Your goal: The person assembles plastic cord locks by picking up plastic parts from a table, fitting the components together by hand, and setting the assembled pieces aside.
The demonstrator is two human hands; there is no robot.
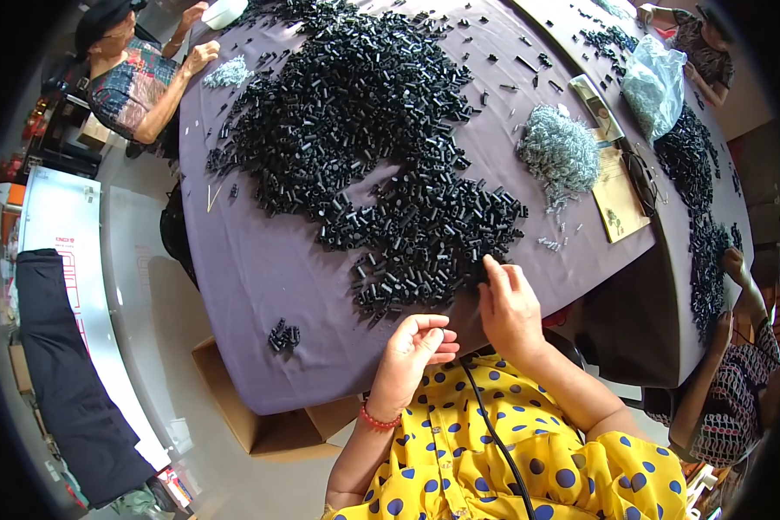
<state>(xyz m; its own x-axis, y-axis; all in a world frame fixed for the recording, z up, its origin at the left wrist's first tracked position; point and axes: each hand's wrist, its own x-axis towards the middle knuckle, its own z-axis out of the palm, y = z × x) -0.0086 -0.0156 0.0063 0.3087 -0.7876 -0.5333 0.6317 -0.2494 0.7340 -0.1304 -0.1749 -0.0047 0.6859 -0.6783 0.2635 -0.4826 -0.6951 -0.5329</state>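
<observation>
A large heap of small black cylindrical plastic pieces (pixel 355 130) spreads over the cloth-covered table in front of me. My left hand (pixel 414 357), with a red bead bracelet at the wrist, is just off the table's near edge. Its fingers are curled in toward the thumb, and whatever they hold is too small or hidden to make out. Farther right, my right hand (pixel 511 312) reaches to the heap's near right edge. Its index finger stretches toward the black pieces and the thumb stands apart from it; no held piece shows.
A small cluster of black pieces (pixel 283 336) lies left of my hands. To the right are a pile of small clear pieces (pixel 559 156), a yellow card (pixel 622 198) and glasses (pixel 641 178). An open cardboard box (pixel 277 433) stands below the table edge. Other people work around the tables.
</observation>
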